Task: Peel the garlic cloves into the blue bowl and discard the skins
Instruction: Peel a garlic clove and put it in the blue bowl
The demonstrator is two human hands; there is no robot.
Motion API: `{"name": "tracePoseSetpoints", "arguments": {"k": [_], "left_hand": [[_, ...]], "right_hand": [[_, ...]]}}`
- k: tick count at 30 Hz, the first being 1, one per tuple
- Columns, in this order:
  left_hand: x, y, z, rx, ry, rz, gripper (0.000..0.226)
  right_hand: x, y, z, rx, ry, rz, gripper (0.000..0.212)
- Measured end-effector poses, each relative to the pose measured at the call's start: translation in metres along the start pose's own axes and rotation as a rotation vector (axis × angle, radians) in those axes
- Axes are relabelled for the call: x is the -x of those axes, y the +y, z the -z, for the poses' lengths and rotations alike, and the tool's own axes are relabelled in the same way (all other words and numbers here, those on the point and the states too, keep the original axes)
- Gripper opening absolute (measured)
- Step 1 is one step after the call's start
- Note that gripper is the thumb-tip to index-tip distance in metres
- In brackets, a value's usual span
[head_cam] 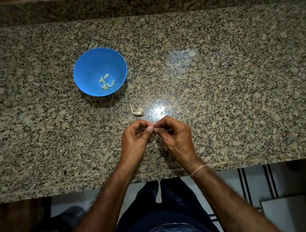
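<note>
- A speckled granite counter (219,85) is stretching out under and beyond both hands, its front edge running just beneath the wrists.
- The blue bowl (89,66) is sitting upright on the counter, well ahead of the hands and off to the left of the left hand.
- The left hand (135,142) is curling closed above the counter, its fingertips and thumb pinching together at the point where the two hands are meeting.
- The right hand (177,137) is curling closed the same way, its fingertips pressing up against those of the left hand; a thin band (198,170) is circling its wrist.
- A small cluster of peeled cloves (106,82) is lying on the bowl's floor, toward the side nearest the hands.
- An unpeeled piece of garlic (138,112), with a pale stalk curling off it, is resting on the counter just ahead of the left hand, between the hands and the bowl, touching neither.
- A garlic clove (151,128) is mostly hiding between the pinching fingertips of both hands, so only a pale sliver is showing; which hand is bearing it more I cannot tell.
- A wispy strand of skin (155,141) is dangling below the meeting fingertips, between the two hands.
</note>
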State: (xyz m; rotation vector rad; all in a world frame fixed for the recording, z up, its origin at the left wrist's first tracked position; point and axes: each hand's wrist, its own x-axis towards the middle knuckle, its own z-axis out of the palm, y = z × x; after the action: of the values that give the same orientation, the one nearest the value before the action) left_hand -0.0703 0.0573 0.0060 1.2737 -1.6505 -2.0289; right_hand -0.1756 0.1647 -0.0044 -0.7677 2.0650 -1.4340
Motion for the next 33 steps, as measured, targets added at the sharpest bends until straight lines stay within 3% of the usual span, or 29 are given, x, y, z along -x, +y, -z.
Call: {"name": "tracePoseSetpoints", "arguments": {"k": [7, 14, 20, 23, 26, 33], "left_hand": [[-0.003, -0.006, 0.0, 0.112, -0.023, 0.036, 0.012], [-0.007, -0.007, 0.001, 0.242, 0.063, 0.091, 0.012], [-0.008, -0.01, 0.001, 0.264, 0.11, 0.114, 0.011], [-0.01, -0.013, 0.0, 0.25, 0.099, 0.144, 0.012], [-0.008, -0.011, -0.003, 0.253, 0.077, 0.151, 0.013], [0.001, -0.003, -0.001, -0.303, 0.128, -0.096, 0.015]], "right_hand": [[-0.003, 0.003, -0.01, 0.138, 0.09, 0.056, 0.007], [0.001, 0.004, -0.018, 0.328, 0.044, 0.089, 0.009], [0.001, 0.007, -0.002, 0.218, 0.036, -0.001, 0.028], [-0.001, -0.005, -0.002, -0.054, -0.03, -0.124, 0.021], [-0.002, -0.008, -0.003, -0.125, -0.001, -0.142, 0.008], [0.004, -0.005, -0.009, 0.064, 0.004, -0.097, 0.016]]}}
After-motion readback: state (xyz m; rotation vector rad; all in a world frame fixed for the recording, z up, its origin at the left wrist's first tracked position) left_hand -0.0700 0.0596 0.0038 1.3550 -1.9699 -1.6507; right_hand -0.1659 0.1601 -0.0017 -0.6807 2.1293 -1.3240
